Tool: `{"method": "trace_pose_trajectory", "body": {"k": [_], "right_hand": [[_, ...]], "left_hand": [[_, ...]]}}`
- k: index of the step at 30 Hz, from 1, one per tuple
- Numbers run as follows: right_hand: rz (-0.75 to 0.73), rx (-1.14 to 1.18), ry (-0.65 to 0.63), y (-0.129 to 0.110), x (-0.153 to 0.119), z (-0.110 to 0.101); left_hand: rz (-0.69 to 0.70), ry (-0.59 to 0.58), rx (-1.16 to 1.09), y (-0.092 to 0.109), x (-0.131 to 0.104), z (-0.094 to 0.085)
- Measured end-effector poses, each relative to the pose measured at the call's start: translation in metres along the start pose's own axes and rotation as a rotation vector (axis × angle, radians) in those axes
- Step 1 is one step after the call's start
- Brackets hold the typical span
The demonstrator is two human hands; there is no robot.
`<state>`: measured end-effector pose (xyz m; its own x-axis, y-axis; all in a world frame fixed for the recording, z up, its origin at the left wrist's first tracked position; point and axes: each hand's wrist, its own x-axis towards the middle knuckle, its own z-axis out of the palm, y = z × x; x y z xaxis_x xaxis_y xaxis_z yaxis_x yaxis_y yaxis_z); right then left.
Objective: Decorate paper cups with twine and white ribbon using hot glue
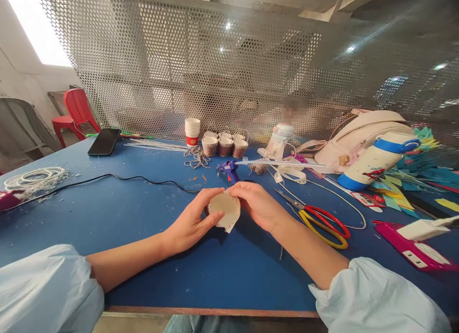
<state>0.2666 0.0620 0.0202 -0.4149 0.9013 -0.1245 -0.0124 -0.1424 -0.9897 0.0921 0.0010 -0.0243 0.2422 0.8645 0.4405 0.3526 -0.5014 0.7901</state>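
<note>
Between my hands, above the front middle of the table, a small paper cup (231, 206) is tilted with its pale open mouth toward me. A strip of trim runs along its rim, and a loose white end hangs at the bottom. My left hand (191, 220) is closed round its left side, thumb over the rim. At the upper right edge, the fingers of my right hand (256, 204) pinch the rim trim. Just beyond them lies a blue glue gun (229, 169) with a long white glue stick. Red-and-yellow scissors (322, 223) lie beside my right forearm.
Several small decorated cups with handles (225, 145) and a paper cup stack (192, 132) stand at the back. Around them are twine (197, 157), a phone (103, 142) and a black cable (143, 177). Bottles (373, 161), a bag (358, 132) and a power strip (416, 249) occupy the right.
</note>
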Motion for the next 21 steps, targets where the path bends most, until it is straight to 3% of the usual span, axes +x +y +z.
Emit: {"method": "trace_pose_trajectory", "body": {"k": [4,14,17,21], "right_hand": [[0.036,0.12,-0.015,0.004,0.002,0.0],[0.036,0.148,-0.085,0.015,0.008,0.0],[-0.12,0.041,-0.09,0.016,0.008,-0.003],[-0.557,-0.405,-0.138,0.015,0.008,-0.01]], "left_hand": [[0.1,-0.052,-0.022,-0.005,0.002,-0.004],[-0.011,-0.11,-0.106,-0.005,0.016,-0.015],[-0.098,-0.102,-0.181,-0.003,0.019,-0.019],[-0.273,-0.103,-0.384,-0.01,0.021,-0.024]]}}
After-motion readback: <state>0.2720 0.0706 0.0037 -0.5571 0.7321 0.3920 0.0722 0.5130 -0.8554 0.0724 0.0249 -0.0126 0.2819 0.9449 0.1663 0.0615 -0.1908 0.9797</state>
